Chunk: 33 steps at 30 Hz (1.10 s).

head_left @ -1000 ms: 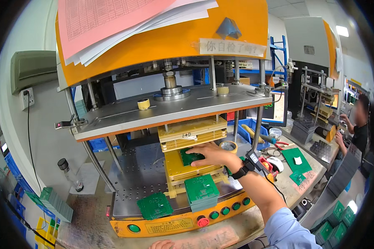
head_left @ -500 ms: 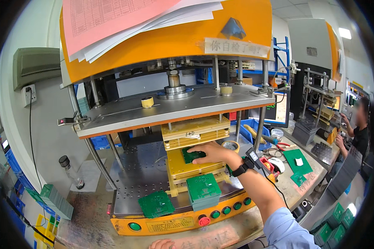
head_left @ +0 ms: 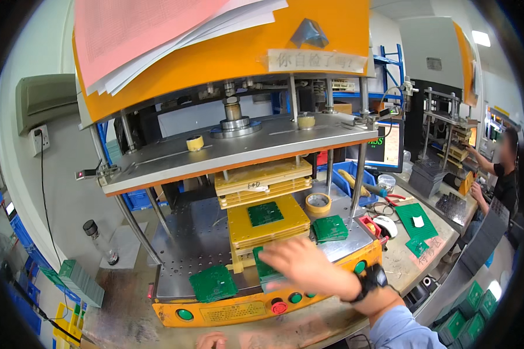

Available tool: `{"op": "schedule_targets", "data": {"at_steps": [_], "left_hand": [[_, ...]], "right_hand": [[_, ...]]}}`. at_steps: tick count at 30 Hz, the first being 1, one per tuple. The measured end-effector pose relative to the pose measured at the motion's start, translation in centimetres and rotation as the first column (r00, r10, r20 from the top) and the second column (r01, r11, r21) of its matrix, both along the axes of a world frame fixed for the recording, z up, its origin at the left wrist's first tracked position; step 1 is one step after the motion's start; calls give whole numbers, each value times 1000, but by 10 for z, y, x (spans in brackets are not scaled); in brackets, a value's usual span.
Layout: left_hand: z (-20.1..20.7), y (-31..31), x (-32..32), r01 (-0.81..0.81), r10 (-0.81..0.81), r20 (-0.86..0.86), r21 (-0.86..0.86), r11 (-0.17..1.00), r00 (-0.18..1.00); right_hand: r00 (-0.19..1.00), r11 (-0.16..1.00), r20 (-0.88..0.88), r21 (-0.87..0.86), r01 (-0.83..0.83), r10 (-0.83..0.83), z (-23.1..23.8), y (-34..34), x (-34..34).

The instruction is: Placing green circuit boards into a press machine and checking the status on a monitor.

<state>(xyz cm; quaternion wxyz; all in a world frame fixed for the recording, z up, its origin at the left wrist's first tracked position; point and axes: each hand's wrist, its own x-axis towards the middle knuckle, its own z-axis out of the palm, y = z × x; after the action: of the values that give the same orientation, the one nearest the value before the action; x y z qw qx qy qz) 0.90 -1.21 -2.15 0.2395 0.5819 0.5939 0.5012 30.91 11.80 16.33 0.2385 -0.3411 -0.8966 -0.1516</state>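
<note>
Head view: right hand (head_left: 311,269) hangs over the stack of green boards (head_left: 260,266), fingers (head_left: 279,254) extended and loosely parted, no board seen clasped between them; contact with the stack is not resolved. Left hand (head_left: 211,341) shows only a little at the lower edge, so its grip is unreadable. Single green board (head_left: 265,214) lies on the yellow fixture (head_left: 239,224), just beyond the right fingers, beneath the raised yellow plates (head_left: 263,185).

Possible faults, judged: a sideways drag of the fingers could skew the stack; boards clinging together could lift as a pair. If the single board sits off its seat, descending plates could crack it; seating not discernible. Green buttons (head_left: 296,298) lie close below the palm, and a low wrist might press one by accident.

Surface: perforated metal base (head_left: 183,247), glossy, carries the fixture; loose boards (head_left: 213,283) lie left of the fingers, a smaller pile of boards (head_left: 330,227) and tape roll (head_left: 318,210) right and beyond. Worn bench (head_left: 125,317) shows below and left. Room: orange press housing (head_left: 227,75) above the fingers, lit monitor (head_left: 393,145) beyond to the right, pale walls; co-worker (head_left: 506,186) well apart, far right
</note>
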Motion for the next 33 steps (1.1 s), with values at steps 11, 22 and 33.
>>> {"op": "schedule_targets", "data": {"at_steps": [11, 22, 33], "left_hand": [[31, 15, 4, -93, 337, -589, 405, 910, 735], [38, 11, 9, -51, 145, -419, 227, 972, 897], [17, 21, -7, -31, 249, -562, 368, 929, 789]], "right_hand": [[999, 993, 10, 114, 32, -33, -18, -43, -7], [998, 978, -16, 196, 68, -66, -23, -40, -9], [997, 966, -61, 249, 65, -51, -30, -38, -9]]}}
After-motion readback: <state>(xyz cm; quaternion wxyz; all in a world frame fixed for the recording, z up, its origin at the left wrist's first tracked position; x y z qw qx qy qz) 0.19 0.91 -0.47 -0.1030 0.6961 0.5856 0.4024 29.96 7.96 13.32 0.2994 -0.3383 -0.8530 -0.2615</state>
